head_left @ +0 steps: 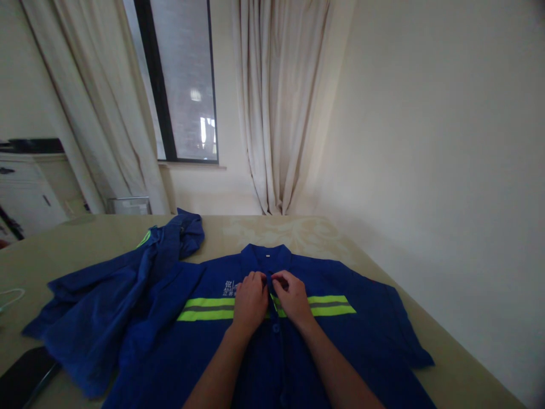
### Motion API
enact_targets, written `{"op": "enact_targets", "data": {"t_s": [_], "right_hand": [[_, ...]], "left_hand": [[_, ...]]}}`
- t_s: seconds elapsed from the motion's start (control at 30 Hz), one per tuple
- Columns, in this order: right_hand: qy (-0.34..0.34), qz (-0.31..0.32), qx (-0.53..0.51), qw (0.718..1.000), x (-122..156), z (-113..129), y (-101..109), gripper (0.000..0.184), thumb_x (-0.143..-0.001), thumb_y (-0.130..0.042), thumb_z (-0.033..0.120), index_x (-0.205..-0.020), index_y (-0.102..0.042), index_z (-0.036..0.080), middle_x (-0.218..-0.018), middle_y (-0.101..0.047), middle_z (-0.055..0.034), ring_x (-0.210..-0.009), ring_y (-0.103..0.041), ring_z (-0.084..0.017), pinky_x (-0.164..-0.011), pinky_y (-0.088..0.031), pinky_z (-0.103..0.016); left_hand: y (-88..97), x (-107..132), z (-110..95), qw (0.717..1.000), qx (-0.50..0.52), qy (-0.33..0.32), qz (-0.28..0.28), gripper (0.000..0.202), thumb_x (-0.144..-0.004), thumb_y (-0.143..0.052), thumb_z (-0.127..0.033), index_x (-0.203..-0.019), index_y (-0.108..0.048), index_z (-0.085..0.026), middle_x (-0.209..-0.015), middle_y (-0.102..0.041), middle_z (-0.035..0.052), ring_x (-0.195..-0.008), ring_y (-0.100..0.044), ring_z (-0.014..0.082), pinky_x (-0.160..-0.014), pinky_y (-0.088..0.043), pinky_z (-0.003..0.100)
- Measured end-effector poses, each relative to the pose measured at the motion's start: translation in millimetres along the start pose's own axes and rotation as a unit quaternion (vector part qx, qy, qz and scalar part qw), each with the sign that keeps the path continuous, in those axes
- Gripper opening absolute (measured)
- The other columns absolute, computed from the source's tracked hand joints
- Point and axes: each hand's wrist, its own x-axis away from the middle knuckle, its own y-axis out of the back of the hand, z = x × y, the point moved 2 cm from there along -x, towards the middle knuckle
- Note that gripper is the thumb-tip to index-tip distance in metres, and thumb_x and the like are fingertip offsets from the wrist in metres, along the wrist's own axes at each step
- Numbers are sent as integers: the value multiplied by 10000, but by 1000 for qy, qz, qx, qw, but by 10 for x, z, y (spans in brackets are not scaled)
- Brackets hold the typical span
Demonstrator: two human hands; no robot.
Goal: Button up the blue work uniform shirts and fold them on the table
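A blue work shirt (366, 329) with a yellow-green reflective band lies spread out, collar away from me. My left hand (252, 298) is closed on the front edge of the shirt, just below the collar and beside the white chest print. Opposite it, my right hand (292, 295) pinches the other front edge with thumb and forefinger. The two hands almost meet at the front opening. Whatever sits between the fingertips is hidden. Below them a button (276, 328) shows on the front strip.
Another blue garment (128, 295) with a reflective stripe lies crumpled at the left. A dark phone-like object (29, 372) rests at the near left, and a white cable (12, 298) behind it. A wall (447, 170) borders the right side; curtains (281, 113) hang beyond the covered table (340, 236).
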Motion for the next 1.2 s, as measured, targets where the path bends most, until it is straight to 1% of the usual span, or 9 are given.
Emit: {"op": "enact_targets", "data": {"t_s": [0.17, 0.37, 0.47, 0.6, 0.7, 0.83, 0.97, 1.07, 1.2], "right_hand": [[5, -3, 22, 1000, 5, 11, 7, 192, -862, -560, 219, -889, -750, 216, -869, -753, -46, -791, -698, -202, -738, -533, -301], [9, 1, 40, 999, 6, 11, 6, 219, -871, -557, 189, -909, -770, 218, -881, -752, -43, -813, -696, -197, -766, -520, -291], [15, 18, 66, 998, 19, 46, -3, 238, -876, -556, 151, -935, -779, 207, -922, -753, -57, -863, -697, -204, -816, -516, -298], [42, 50, 140, 988, 57, 126, -24, 258, -880, -557, 127, -987, -778, 208, -1013, -737, -80, -986, -663, -228, -926, -490, -322], [50, 72, 188, 978, 89, 164, -44, 283, -885, -557, 120, -1055, -765, 209, -1070, -728, -86, -1026, -639, -242, -953, -477, -330], [56, 98, 249, 962, 144, 193, -77, 346, -907, -549, 142, -1196, -725, 215, -1201, -709, -94, -1104, -612, -270, -962, -461, -356], [52, 100, 264, 958, 191, 223, -90, 399, -936, -513, 174, -1304, -663, 213, -1279, -686, -75, -1163, -587, -262, -994, -438, -353], [37, 93, 259, 961, 190, 227, -83, 378, -943, -499, 197, -1280, -670, 196, -1250, -697, -65, -1145, -591, -250, -1001, -435, -339], [19, 58, 254, 965, 155, 194, -64, 361, -939, -474, 187, -1235, -679, 170, -1209, -706, -79, -1127, -598, -245, -1018, -429, -331]], "left_hand": [[-16, 12, -1, 1000, 2, 2, -4, 175, -944, -498, -132, -1072, -593, -204, -1079, -673, 65, -1069, -629, 226, -850, -394, 340], [-8, -1, 4, 1000, 8, 0, -26, 186, -977, -447, -131, -1048, -608, -191, -1072, -671, 73, -1050, -630, 226, -854, -411, 339], [8, -9, 8, 999, 7, 13, -53, 251, -997, -398, -130, -1121, -612, -176, -1137, -658, 93, -1075, -606, 233, -902, -418, 347], [21, 15, -15, 997, -15, -3, -79, 268, -979, -465, -168, -1167, -649, -220, -1194, -668, 79, -1114, -581, 267, -941, -418, 400], [12, 39, -27, 997, -23, -23, -72, 298, -963, -479, -145, -1173, -666, -245, -1204, -691, 63, -1133, -593, 253, -974, -409, 412], [-11, 57, -12, 998, -34, -36, -43, 378, -934, -487, -101, -1252, -648, -226, -1256, -696, 71, -1149, -612, 246, -1019, -411, 411], [-21, 67, 6, 998, -32, -50, -37, 458, -922, -477, -71, -1336, -611, -215, -1354, -665, 68, -1248, -579, 239, -1121, -354, 420], [-5, 56, 9, 999, -17, -40, -33, 434, -945, -448, -83, -1314, -626, -225, -1340, -675, 55, -1238, -585, 220, -1092, -380, 395], [64, 35, -8, 999, -11, 4, -51, 309, -981, -446, -161, -1175, -678, -227, -1197, -714, 51, -1135, -612, 222, -994, -421, 378]]}}
